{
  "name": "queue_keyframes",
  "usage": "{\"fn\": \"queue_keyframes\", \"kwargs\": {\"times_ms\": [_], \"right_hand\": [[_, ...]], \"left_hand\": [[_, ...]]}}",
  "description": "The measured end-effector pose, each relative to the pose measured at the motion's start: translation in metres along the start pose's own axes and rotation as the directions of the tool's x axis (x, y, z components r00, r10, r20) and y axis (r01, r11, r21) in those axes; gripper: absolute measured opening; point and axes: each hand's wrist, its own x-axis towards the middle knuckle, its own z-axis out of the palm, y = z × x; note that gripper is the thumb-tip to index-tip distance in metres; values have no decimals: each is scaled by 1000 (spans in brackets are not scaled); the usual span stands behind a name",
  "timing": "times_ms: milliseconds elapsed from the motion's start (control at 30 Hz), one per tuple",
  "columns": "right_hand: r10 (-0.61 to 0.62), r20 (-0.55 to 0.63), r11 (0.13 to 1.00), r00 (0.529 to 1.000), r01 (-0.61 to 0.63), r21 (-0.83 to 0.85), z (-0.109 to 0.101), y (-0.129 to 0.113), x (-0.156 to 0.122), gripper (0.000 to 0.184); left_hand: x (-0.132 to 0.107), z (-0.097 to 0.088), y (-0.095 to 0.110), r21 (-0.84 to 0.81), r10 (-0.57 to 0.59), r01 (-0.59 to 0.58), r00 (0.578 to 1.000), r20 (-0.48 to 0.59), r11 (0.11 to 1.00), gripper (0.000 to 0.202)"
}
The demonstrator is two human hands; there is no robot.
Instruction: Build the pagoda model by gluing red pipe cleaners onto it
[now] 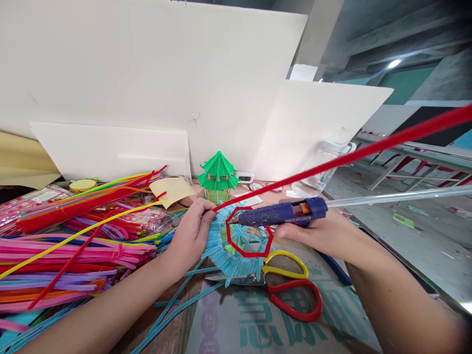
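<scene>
My left hand (190, 233) pinches a long red pipe cleaner (342, 158) at the edge of a round blue pipe-cleaner piece (216, 246). The far end of the red strand runs off the right side of the view. A red pipe-cleaner outline (272, 241) with straight sides lies on the blue piece, over blue spokes. In my right hand (328, 233) is a dark blue hot glue gun (276, 214), its tip at the red outline's left side. A clear glue stick (398, 195) juts from its back. Scissors (295, 316) with red and yellow handles lie partly under the blue piece.
Bundles of coloured pipe cleaners (70, 253) cover the left side. Behind the blue piece stands a small green pavilion model (219, 172), near a small digital display (245, 177). White boards (147, 73) rise at the back; a clear jug (320, 164) stands right.
</scene>
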Motion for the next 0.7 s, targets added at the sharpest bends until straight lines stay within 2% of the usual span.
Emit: {"fn": "queue_keyframes", "kwargs": {"times_ms": [133, 400, 700], "right_hand": [[68, -6, 997, 998, -67, 21, 2, 1, -1, 32], [6, -40, 1000, 999, -7, -23, 2, 1, -1, 29], [46, -120, 995, 992, -56, -83, 0, -3, 0, 28]], "left_hand": [[0, 0, 1, 5, -8, 8, 1000, 1, 1000, 16], [0, 0, -1, 12, 3, -3, 1000, 2, 1000, 16], [0, -1, 1, 17, 7, -7, 1000, 0, 1000, 16]]}}
